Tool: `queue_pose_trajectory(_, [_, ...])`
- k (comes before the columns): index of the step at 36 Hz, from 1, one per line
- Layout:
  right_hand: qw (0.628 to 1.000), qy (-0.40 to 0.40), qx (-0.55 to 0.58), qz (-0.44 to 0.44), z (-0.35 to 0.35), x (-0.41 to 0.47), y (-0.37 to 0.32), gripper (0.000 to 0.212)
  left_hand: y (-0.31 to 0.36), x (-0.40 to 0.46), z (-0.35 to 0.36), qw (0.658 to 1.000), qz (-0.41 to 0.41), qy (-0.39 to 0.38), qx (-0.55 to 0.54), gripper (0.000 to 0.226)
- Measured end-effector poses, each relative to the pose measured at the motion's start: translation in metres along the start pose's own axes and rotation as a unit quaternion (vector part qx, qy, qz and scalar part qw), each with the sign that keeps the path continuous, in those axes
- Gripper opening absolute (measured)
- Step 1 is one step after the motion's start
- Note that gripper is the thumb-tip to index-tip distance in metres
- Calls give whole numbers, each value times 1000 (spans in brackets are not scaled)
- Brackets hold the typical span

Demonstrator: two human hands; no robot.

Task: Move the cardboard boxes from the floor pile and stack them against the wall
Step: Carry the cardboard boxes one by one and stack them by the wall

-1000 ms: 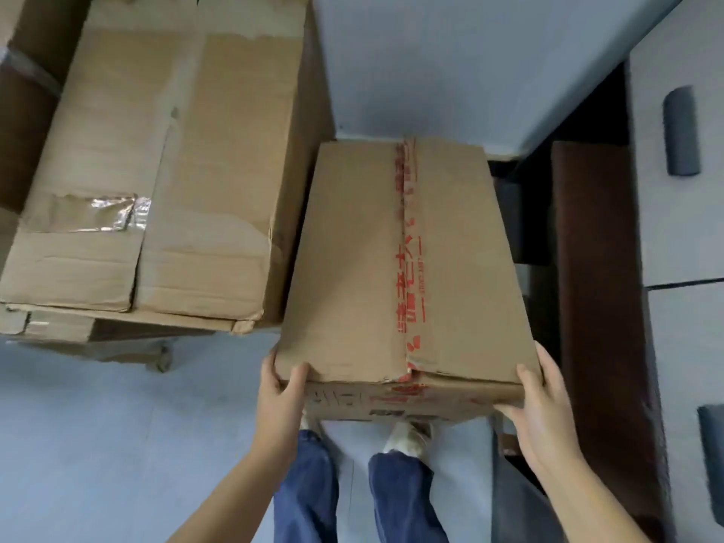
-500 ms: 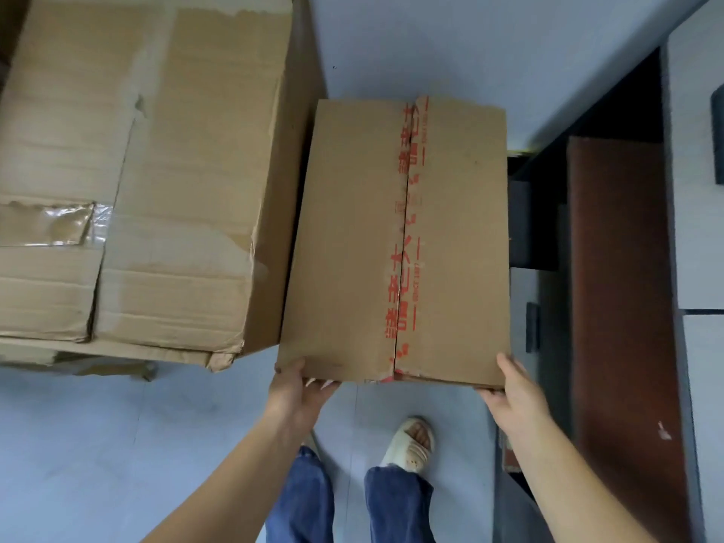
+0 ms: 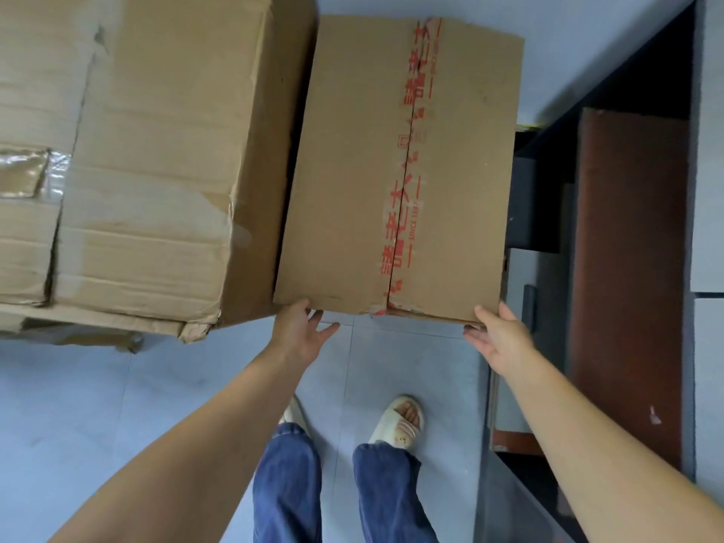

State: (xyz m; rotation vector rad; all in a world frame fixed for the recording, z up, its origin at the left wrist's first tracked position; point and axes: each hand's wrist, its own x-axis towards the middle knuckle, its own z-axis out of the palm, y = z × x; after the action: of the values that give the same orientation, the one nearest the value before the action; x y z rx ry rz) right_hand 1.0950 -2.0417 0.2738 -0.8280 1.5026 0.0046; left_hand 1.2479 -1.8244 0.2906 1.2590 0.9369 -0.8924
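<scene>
Here the left hand (image 3: 301,331) touches the near left corner of the red-taped cardboard box (image 3: 395,170), thumb against the edge and fingers spread loosely below it, gripping nothing. The right hand (image 3: 495,333) meets the near right corner the same way, thumb on the edge, fingers straight underneath. The box extends away from both hands toward the pale wall (image 3: 568,37). Just left of the left hand, touching the box's side, stands a larger worn cardboard box (image 3: 156,170). Right of the right hand is a reddish-brown panel (image 3: 630,268). Below the hands, sandalled feet (image 3: 399,421) stand on grey floor tiles (image 3: 78,405).
</scene>
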Motion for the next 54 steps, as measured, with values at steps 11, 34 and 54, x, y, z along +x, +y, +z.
queue_pose_trajectory(11, [961, -43, -262, -77, 1, -118, -12, 69, 40, -100, -27, 988, 50, 6, 148, 34])
queue_pose_trajectory(34, [878, -174, -234, -379, -111, -464, -1, 63, 28, -452, -178, 827, 468, -95, 297, 47])
queue_pose_trajectory(54, [897, 87, 51, -431, -81, -548, 90, 56, 87, -439, -170, 734, 476, -311, 371, 35])
